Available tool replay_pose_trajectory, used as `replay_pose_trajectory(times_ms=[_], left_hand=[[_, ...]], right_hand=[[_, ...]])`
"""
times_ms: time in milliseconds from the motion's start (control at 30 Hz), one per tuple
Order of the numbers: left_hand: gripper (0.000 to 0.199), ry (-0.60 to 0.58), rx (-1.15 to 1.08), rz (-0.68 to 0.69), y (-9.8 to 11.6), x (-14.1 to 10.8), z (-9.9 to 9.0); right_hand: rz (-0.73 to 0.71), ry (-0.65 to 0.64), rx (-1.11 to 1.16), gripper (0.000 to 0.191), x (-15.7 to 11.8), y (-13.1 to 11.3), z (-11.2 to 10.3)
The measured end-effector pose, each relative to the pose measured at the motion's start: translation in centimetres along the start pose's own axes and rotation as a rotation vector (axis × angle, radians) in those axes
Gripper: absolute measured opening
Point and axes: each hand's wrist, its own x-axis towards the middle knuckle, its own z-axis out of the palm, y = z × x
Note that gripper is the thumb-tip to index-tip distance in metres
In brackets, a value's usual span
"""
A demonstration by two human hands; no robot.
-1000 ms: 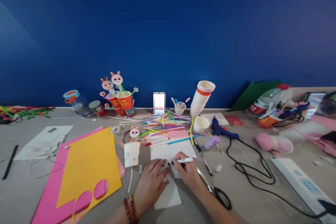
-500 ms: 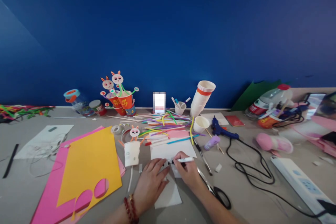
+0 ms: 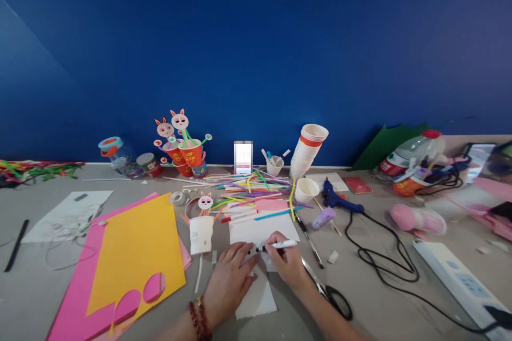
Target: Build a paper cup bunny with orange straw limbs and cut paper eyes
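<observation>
My right hand grips a white marker between thumb and fingers, its dark tip down at small dark marks beside my left fingertips. My left hand lies flat with fingers stretched out, pressing on the white paper; its fingers hide part of what is being marked. Another white sheet lies just beyond both hands. To the left stands a white paper cup with a rabbit face and orange pipe-cleaner arms. Black-handled scissors lie partly under my right forearm.
Yellow card with round cut-outs lies over pink card at left. Pipe cleaners spread behind the sheets. A blue glue gun, its black cord and a power strip occupy the right. Stacked paper cups lean near the wall.
The marker has tilted slightly, its back end a little further right. My left hand stays in place on the paper.
</observation>
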Motion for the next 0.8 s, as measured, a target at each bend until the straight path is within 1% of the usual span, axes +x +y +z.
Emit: replay_pose_trajectory(times_ms=[167, 300, 467, 533, 667, 733, 800], left_hand=[[0.044, 0.011, 0.0, -0.002, 0.0, 0.0, -0.1], [0.04, 0.023, -0.009, -0.004, 0.1, 0.0, -0.2], [0.036, 0.061, -0.032, -0.011, 0.0, -0.1, -0.2], [0.033, 0.096, -0.056, 0.0, -0.1, -0.1, -0.3], [0.027, 0.188, -0.125, 0.037, -0.3, 0.0, -0.6], [0.022, 0.225, -0.165, 0.052, -0.3, 0.1, -0.7], [0.019, 0.235, -0.206, 0.075, -0.2, 0.2, -0.9]], right_hand=[[0.016, 0.038, 0.062, 0.022, 0.0, 0.0, 0.1], [0.034, 0.087, 0.126, 0.023, -0.1, -0.3, 0.0], [0.047, 0.143, 0.177, 0.019, 0.0, -2.0, -1.2], [0.068, 0.117, 0.196, 0.021, 0.0, -3.2, -2.0], [0.124, 0.007, 0.208, 0.022, -0.9, -5.4, -3.1], [0.128, -0.053, 0.184, 0.022, -1.6, -6.2, -3.1], [0.117, -0.1, 0.15, 0.023, -2.3, -6.6, -2.7]])
